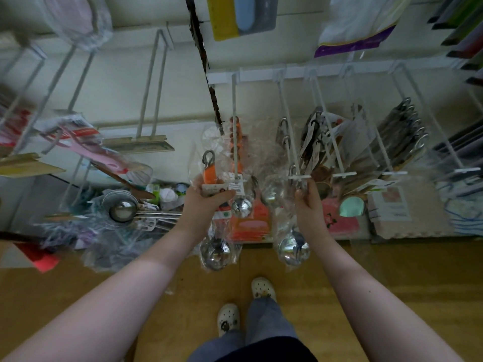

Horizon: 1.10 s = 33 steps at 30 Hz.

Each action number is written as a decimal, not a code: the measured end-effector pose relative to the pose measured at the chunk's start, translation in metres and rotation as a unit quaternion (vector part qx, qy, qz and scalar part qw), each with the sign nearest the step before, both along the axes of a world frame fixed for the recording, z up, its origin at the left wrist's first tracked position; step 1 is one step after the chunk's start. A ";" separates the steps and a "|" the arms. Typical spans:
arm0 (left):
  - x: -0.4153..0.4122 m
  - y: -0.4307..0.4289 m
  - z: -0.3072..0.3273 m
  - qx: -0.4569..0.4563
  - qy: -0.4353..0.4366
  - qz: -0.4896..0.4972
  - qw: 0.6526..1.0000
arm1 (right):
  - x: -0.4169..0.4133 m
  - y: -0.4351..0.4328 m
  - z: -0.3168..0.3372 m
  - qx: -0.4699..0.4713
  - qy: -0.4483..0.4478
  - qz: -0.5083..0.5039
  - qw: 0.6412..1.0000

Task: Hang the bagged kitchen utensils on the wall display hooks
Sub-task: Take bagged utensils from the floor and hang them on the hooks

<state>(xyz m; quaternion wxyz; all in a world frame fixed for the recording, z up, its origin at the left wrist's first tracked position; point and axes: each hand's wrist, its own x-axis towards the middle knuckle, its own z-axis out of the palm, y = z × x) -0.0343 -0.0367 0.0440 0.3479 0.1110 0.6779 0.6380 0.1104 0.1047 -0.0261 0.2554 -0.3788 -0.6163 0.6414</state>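
below the white rail [261, 74], an orange-handled ladle [209, 176] is gripped by the left hand [206, 202]; a steel ladle [292, 250] is pinched by the right hand [308, 203].

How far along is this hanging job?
Done: the right-hand hooks already carry packed utensils. In hand: an orange ladle held at one hook, a steel ladle at the next hook. Still to go: the pile of bagged ladles off to the left.

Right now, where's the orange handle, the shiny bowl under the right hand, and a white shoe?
orange handle [209, 176]: head view, its middle.
shiny bowl [292, 250]: head view, the bowl's centre.
white shoe [228, 317]: head view, its top.
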 end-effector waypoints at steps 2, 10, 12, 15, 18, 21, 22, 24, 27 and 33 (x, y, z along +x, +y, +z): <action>-0.002 0.000 -0.003 0.002 0.008 -0.006 1.000 | 0.000 -0.002 0.000 0.000 0.005 0.000 1.000; -0.005 0.002 -0.011 -0.005 0.014 -0.006 1.000 | -0.001 -0.006 0.000 -0.025 0.008 -0.006 1.000; -0.004 0.002 -0.012 -0.001 0.014 -0.007 1.000 | -0.003 -0.007 0.005 -0.024 0.004 -0.009 1.000; -0.004 0.002 -0.012 -0.005 0.018 -0.010 1.000 | -0.007 -0.007 0.008 0.000 -0.011 -0.008 1.000; -0.005 0.001 -0.012 -0.002 0.018 -0.016 1.000 | -0.009 -0.008 0.010 0.004 -0.014 -0.012 1.000; -0.006 0.000 -0.013 0.000 0.006 -0.013 1.000 | -0.008 -0.010 0.012 0.014 -0.019 -0.027 0.999; -0.006 0.000 -0.013 -0.001 0.006 -0.014 1.000 | -0.006 -0.011 0.015 0.016 -0.018 -0.034 0.999; -0.005 0.000 -0.012 -0.001 0.008 -0.015 1.000 | -0.004 -0.011 0.016 0.023 -0.022 -0.043 0.999; -0.004 0.001 -0.011 0.009 0.008 -0.014 1.000 | -0.004 -0.010 0.016 0.024 -0.032 -0.042 0.998; -0.003 0.001 -0.012 0.015 -0.004 -0.010 1.000 | 0.000 -0.003 0.004 0.018 -0.047 -0.029 0.998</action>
